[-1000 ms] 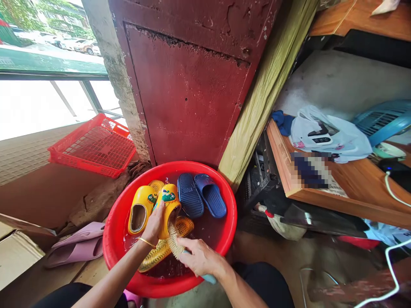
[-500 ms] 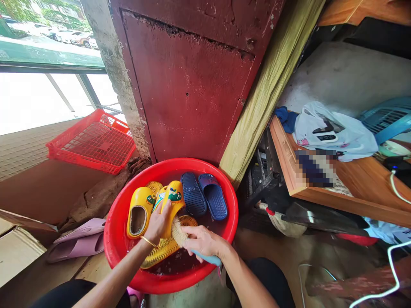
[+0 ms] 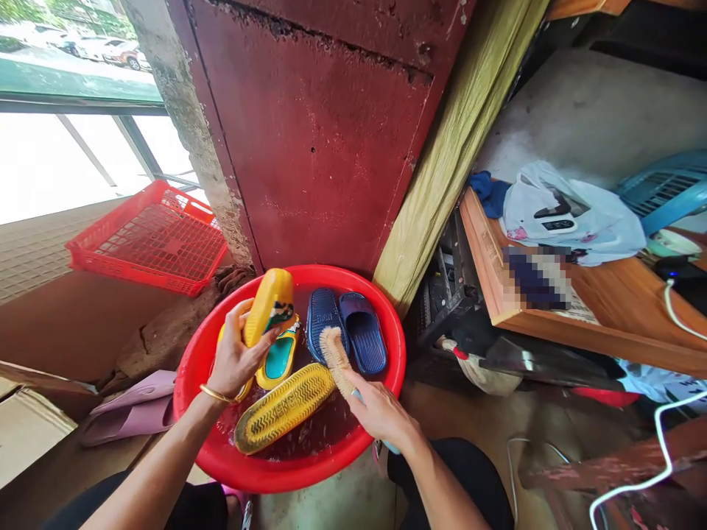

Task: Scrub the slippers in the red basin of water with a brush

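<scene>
My left hand (image 3: 238,357) grips a yellow clog (image 3: 270,298) with a green cartoon figure, lifted and tilted over the left part of the red basin (image 3: 287,482). In my right hand (image 3: 381,412) is a scrub brush (image 3: 336,357) with pale bristles and a blue handle, held apart from the clog. Below lies a yellow sole (image 3: 284,408), tread up, in the water. A yellow shoe with a teal insole (image 3: 278,359) sits beyond it. Two dark blue slippers, one sole up (image 3: 323,313) and one strap up (image 3: 364,335), rest at the basin's right side.
A red plastic crate (image 3: 149,239) lies behind the basin on the left. Purple slippers (image 3: 132,412) stand on the floor left of the basin. A wooden table (image 3: 624,316) with a white plastic bag (image 3: 574,213) is at the right. A maroon door (image 3: 320,147) rises behind.
My left hand has raised and turned the yellow clog, moving it up and left, away from the brush. The brush is now upright to the right, and the shoe with the teal insole shows.
</scene>
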`<act>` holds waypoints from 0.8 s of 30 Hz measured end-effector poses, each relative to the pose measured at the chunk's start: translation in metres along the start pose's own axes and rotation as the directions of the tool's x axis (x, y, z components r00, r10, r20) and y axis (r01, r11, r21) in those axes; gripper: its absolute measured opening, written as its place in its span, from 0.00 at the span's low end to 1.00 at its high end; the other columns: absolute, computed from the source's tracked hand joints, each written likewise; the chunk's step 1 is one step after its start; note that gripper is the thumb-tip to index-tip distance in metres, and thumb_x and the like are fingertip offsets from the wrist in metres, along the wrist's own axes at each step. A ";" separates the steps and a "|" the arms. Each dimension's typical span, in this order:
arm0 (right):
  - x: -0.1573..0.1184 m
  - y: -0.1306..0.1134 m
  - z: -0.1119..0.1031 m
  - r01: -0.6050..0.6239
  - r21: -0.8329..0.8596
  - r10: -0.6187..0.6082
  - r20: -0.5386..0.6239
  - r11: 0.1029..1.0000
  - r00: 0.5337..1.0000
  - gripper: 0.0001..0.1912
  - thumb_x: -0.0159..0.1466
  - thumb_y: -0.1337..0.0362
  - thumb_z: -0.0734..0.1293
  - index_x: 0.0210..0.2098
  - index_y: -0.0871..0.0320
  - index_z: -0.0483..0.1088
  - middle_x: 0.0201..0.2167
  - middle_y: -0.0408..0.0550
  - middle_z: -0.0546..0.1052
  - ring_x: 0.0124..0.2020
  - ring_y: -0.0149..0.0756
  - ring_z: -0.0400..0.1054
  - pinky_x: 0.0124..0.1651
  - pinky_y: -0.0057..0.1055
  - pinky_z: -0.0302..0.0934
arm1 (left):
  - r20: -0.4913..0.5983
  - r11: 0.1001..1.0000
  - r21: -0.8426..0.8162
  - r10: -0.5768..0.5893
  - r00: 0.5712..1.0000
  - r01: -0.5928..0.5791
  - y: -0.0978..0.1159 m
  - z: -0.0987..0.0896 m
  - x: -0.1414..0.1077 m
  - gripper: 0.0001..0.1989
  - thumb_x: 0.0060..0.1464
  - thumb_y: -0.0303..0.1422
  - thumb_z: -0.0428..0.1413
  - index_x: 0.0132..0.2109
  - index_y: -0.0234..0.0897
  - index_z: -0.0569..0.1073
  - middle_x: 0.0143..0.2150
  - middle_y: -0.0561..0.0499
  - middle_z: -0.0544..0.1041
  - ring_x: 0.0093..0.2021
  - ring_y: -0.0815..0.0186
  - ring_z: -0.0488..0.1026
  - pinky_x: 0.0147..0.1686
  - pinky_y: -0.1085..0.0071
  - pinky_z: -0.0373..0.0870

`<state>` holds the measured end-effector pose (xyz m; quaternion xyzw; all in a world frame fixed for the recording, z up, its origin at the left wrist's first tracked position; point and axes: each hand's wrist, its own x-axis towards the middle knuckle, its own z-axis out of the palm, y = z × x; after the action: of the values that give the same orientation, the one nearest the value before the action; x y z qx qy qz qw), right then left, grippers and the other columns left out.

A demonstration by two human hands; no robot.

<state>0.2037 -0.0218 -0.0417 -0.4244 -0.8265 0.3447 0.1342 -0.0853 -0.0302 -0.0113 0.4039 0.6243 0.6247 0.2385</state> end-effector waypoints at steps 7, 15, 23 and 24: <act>0.025 -0.011 0.035 0.041 0.338 0.064 -0.293 0.940 0.954 0.36 0.63 0.60 0.66 0.69 0.58 0.54 0.57 0.55 0.75 0.52 0.44 0.73 0.53 0.39 0.69 | 0.021 0.979 -0.177 -0.099 0.995 0.101 0.005 0.024 -0.010 0.28 0.44 0.49 0.67 0.48 0.40 0.70 0.36 0.53 0.76 0.30 0.67 0.72 0.31 0.72 0.71; 0.038 -0.053 0.072 -0.008 0.912 0.312 -0.132 0.409 0.941 0.24 0.59 0.49 0.69 0.49 0.53 0.65 0.44 0.48 0.76 0.37 0.40 0.76 0.30 0.32 0.72 | 0.065 0.960 -0.256 -0.102 0.993 0.116 0.019 0.048 -0.025 0.22 0.47 0.47 0.65 0.44 0.39 0.72 0.35 0.53 0.76 0.32 0.66 0.71 0.33 0.72 0.69; 0.050 -0.061 0.042 0.030 0.943 0.223 -0.109 0.332 0.969 0.26 0.51 0.50 0.76 0.44 0.56 0.70 0.36 0.43 0.76 0.26 0.32 0.71 0.29 0.29 0.70 | 0.494 0.890 -0.271 -0.199 0.846 0.367 0.028 0.044 -0.047 0.17 0.47 0.41 0.65 0.43 0.38 0.75 0.29 0.53 0.75 0.23 0.66 0.68 0.24 0.68 0.68; 0.051 -0.059 0.037 0.042 0.933 0.206 -0.123 0.358 0.971 0.26 0.51 0.50 0.76 0.43 0.56 0.70 0.34 0.42 0.75 0.25 0.30 0.70 0.29 0.28 0.69 | 0.554 0.871 -0.265 -0.214 0.805 0.414 0.028 0.042 -0.047 0.16 0.47 0.40 0.65 0.42 0.38 0.76 0.28 0.53 0.75 0.22 0.65 0.69 0.23 0.66 0.68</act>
<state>0.1177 -0.0216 -0.0324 -0.3503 -0.4444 0.7079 0.4227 -0.0190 -0.0462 0.0014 0.3897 0.4675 0.5536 0.5685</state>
